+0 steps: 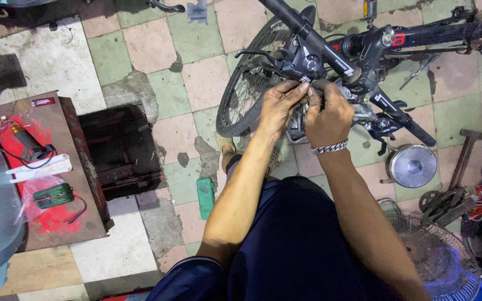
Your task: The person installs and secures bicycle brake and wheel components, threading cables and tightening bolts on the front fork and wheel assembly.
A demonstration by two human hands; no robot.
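Black and grimy, the bicycle handlebar [330,53] runs slantwise across the top of the view, with a brake lever [258,56] and a shifter housing [302,61] clamped to it. Both hands meet just below that housing. The left hand [279,106] has its fingertips pinched on a small part at the underside of the shifter; the right hand [327,114], with a metal chain bracelet [330,147] at the wrist, curls closed around the same spot, its fingers touching those of the left. What exactly they grip is hidden by the fingers. The front wheel [246,89] stands behind the left hand on the green and pink tiled floor [157,44]. A green flat case [205,196] lies on the floor near the person's knee. To the right sit a round metal lamp reflector [412,165], a hammer [465,153] and a fan grille [439,256]. On the left, a low wooden tabletop [40,223] carries a small green device [53,195] with wires.
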